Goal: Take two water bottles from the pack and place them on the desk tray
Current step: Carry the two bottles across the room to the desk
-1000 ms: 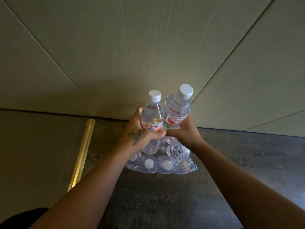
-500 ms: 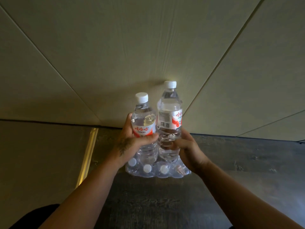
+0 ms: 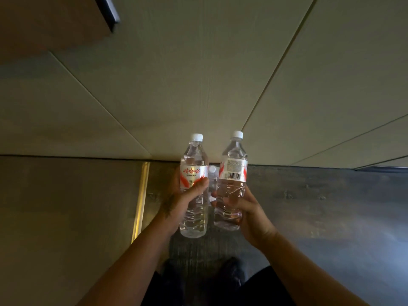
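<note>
Two clear water bottles with white caps and red-and-white labels stand upright in front of me. My left hand (image 3: 184,203) grips the left bottle (image 3: 194,173) around its middle. My right hand (image 3: 247,210) grips the right bottle (image 3: 233,171) around its lower half, barcode facing me. Between the two bottles a sliver of the plastic-wrapped pack (image 3: 212,175) shows on the floor; the rest of it is hidden behind them. No desk tray is in view.
Beige wall panels (image 3: 198,74) rise ahead. A dark wood floor (image 3: 320,206) meets a paler floor at a brass strip (image 3: 141,199) on the left. A brown furniture corner with a dark edge (image 3: 108,12) juts in at top left. My dark shoes (image 3: 227,274) show below.
Both bottles have come up and away from the pack and moved slightly apart. The view has pulled back and higher, so the pack is now almost hidden and my shoes appear.
</note>
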Demonstrator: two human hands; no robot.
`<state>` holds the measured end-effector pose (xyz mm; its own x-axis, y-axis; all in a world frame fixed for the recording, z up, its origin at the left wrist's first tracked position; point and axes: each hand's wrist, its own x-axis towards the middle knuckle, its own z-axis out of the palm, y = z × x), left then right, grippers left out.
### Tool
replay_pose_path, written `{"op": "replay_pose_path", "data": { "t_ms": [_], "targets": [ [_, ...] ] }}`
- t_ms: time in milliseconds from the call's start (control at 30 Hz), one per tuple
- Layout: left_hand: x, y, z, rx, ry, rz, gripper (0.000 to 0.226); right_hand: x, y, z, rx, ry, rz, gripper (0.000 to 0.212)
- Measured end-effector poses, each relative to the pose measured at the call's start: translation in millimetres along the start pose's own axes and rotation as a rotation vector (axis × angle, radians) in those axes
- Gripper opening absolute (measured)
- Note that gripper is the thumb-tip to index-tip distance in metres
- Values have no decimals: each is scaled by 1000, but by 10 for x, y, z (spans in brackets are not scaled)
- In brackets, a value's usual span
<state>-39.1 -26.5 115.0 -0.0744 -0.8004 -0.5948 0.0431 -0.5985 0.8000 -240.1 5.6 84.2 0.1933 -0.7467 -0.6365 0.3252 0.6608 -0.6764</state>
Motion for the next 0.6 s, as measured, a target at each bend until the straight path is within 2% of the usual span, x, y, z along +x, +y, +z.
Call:
{"op": "replay_pose_path", "data": {
  "t_ms": [133, 400, 533, 600],
  "targets": [
    [-706, 610, 82, -34, 42, -64, 53, -730, -462, 315, 17, 6, 14, 61],
    [-1965, 1821, 232, 37, 58, -62, 59, -2075, -1463, 815, -26, 28, -24, 56],
    [-2380, 2303, 386, 58, 90, -56, 84, -2554, -1849, 975, -18, 48, -24, 70],
    [-2525, 2457, 455, 48, 107, -52, 77, -2722, -1978, 1018, -14, 59, -32, 73]
  ]
}}
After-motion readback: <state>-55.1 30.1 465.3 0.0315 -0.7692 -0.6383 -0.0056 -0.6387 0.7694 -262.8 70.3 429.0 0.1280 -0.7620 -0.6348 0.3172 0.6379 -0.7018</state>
